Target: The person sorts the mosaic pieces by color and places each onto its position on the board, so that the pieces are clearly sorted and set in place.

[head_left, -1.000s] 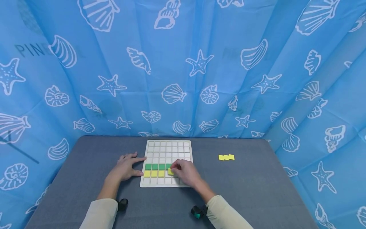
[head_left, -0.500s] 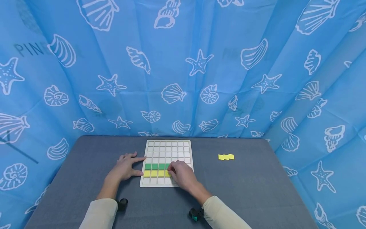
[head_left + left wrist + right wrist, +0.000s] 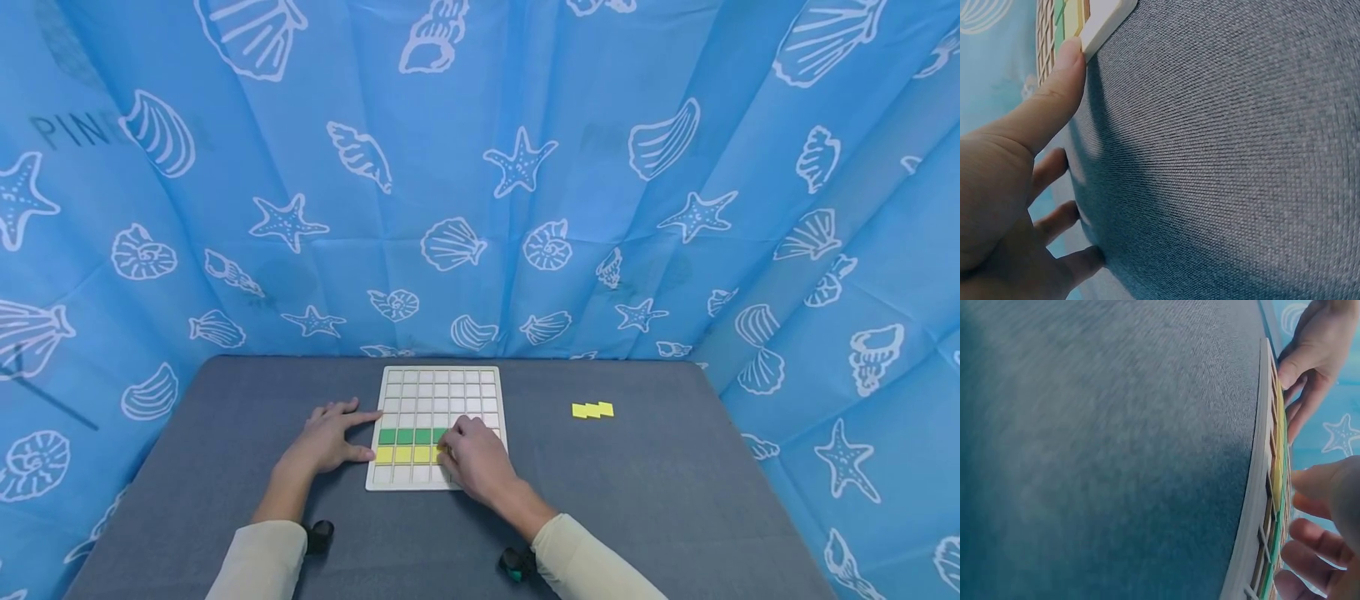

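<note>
A white gridded board (image 3: 442, 403) lies on the table. One row carries green square tiles (image 3: 405, 436); the row nearer me carries yellow tiles (image 3: 403, 455), starting from the left. My left hand (image 3: 321, 442) spreads beside the board, its thumb and index finger touching the left edge. Over the board's right half, my right hand (image 3: 483, 460) touches the rightmost visible yellow tile (image 3: 438, 455), which lies in its cell. In the right wrist view the right thumb (image 3: 1319, 480) rests at the yellow row, with the other fingers loosely bent. That hand hides some cells.
Several loose yellow tiles (image 3: 593, 410) overlap in a short line on the grey table (image 3: 637, 492), right of the board. A blue curtain (image 3: 495, 292) with shell prints stands behind the table and along its sides. Both wrists wear black cameras.
My right hand has moved left and set a yellow tile into the row's fourth cell; its fingers have since loosened over it. My left hand has stayed at the board's edge.
</note>
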Demonstrator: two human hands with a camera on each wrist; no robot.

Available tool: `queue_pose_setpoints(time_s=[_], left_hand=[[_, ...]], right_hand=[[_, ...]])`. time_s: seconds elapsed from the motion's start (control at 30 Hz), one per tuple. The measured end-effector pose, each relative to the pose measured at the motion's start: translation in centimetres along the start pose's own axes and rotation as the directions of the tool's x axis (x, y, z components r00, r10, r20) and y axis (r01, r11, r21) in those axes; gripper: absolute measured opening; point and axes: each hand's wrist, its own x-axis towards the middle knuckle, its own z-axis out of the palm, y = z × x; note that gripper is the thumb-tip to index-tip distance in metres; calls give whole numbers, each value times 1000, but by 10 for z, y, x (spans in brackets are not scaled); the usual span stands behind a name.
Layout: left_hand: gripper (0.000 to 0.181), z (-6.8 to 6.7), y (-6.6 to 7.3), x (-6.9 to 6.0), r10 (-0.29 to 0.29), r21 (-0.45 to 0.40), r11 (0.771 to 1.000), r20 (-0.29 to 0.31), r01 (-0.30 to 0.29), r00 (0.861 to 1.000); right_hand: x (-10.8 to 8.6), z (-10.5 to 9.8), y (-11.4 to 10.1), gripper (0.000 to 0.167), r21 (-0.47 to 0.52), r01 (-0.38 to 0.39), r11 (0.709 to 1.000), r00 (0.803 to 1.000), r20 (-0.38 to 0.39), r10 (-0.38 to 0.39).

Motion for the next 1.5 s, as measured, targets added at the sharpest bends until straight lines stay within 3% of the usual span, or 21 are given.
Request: queue_pose_setpoints(time_s=[0.13,0.37,0.6,1.07,1.5], left_hand=[[74,-1,1,0,-4,0,1000,0,4,1000],[75,0,0,1,-11,9,1000,5,11,1000],[74,2,0,2,-3,2,1000,1,3,1000],[76,5,-2,4,-36,16,999,-7,36,999],[75,3,0,4,-43,-1,999,0,43,999]], right_hand=[[0,-6,0,21,-59,-7,998,1000,-6,6],[3,-19,3,43,-88,-55,995,994,92,63],[2,-22,19,59,-121,-86,989,987,124,101],[-7,-20,61,80,-96,-145,985,977,144,158],[-17,-26,88,85,-84,-244,966,955,151,255]])
